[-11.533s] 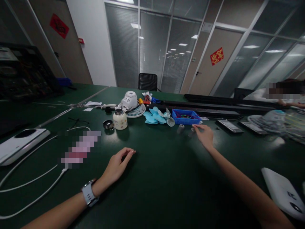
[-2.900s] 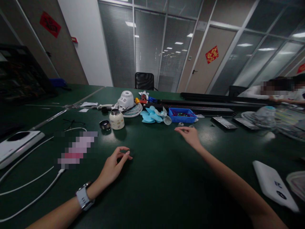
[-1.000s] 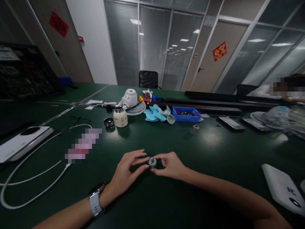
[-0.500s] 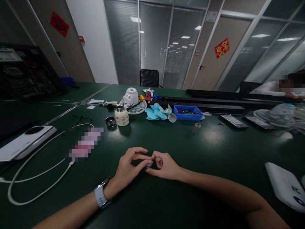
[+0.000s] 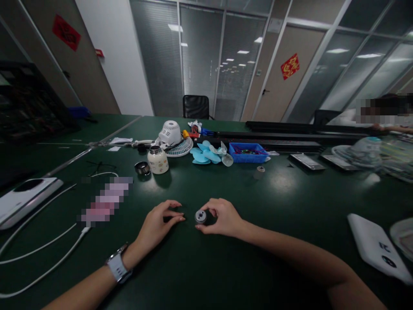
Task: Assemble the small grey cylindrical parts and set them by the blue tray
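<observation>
Between the thumb and index finger of my right hand [image 5: 222, 216] is a small round grey motor [image 5: 200, 217], with its end face and dark centre turned towards me. My left hand [image 5: 158, 224] lies just left of the motor, apart from it. Its fingers are loosely bent with a gap to the thumb, and nothing is in them. A watch with a pale strap [image 5: 118, 266] is on my left wrist. A second small cylinder [image 5: 260, 172], similar to the motor, stands farther back on the green table [image 5: 180, 275].
Behind are a cream bottle [image 5: 158, 161], its dark cap [image 5: 142, 168], a white fan housing [image 5: 171, 133], blue fan blades [image 5: 206, 153] and a blue bin [image 5: 248, 153]. A phone [image 5: 108, 200] with a cable lies left; a white case [image 5: 377, 247] sits right. Another person is at far right.
My left hand has let go of the motor and moved left, away from it. My right hand still holds the motor, whose face now shows. The view has shifted slightly right.
</observation>
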### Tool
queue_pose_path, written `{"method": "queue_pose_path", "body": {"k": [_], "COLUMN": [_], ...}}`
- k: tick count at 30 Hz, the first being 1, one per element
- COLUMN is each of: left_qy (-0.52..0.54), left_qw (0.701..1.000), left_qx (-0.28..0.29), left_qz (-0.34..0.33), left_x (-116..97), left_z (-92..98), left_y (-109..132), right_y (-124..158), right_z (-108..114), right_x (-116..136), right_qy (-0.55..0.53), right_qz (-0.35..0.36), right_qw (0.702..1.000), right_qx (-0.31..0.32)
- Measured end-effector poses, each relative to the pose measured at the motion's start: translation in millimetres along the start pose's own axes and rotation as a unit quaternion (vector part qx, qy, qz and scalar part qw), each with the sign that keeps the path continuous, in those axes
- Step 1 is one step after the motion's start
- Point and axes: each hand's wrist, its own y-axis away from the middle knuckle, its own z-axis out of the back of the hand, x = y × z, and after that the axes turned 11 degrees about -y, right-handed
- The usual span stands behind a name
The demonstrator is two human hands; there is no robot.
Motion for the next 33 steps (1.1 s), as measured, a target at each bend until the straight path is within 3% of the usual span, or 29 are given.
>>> {"method": "queue_pose_path", "body": {"k": [5,7,10,13,17,20,22,24,26,30,33], "left_qy": [0.029,0.037,0.049,0.061,0.078,0.103,0.113,0.105,0.091,0.099,0.107], "left_qw": [0.999,0.999,0.998,0.998,0.997,0.994,0.991,0.989,0.987,0.985,0.985], "left_qx": [0.016,0.017,0.017,0.009,-0.002,-0.014,-0.038,-0.067,-0.092,-0.110,-0.107], "left_qz": [0.007,0.012,0.021,0.019,0.019,0.035,0.055,0.077,0.090,0.091,0.083], "left_x": [-3.1,-4.2,-6.2,-8.0,-10.3,-10.0,-8.1,-5.3,-2.9,-1.9,-3.8], "left_z": [-0.5,0.5,1.8,2.2,2.8,3.6,3.7,3.1,2.2,1.1,1.3], "left_y": [1.7,1.9,2.2,2.3,2.0,0.9,-0.4,-2.0,-3.1,-2.6,-0.9], "right_y": [-10.4,-19.5,-35.3,-48.0,-52.0,-45.4,-39.4,-35.4,-35.1,-43.1,-48.1], "right_z": [57.9,83.2,114.0,134.1,143.4,129.3,105.5,72.2,35.2,-23.4,-39.9], "right_x": [-32.7,-53.1,-80.8,-99.3,-100.1,-71.8,-41.6,-11.7,8.9,15.5,9.4], "right_qy": [0.170,0.259,0.387,0.445,0.460,0.455,0.405,0.306,0.220,0.160,0.137], "right_qz": [-0.047,-0.097,-0.188,-0.252,-0.282,-0.213,-0.115,-0.001,0.074,0.109,0.101], "right_qw": [0.983,0.959,0.899,0.855,0.838,0.854,0.895,0.948,0.973,0.978,0.983], "right_qx": [-0.047,-0.066,-0.089,-0.086,-0.085,-0.134,-0.147,-0.090,-0.007,0.075,0.069]}}
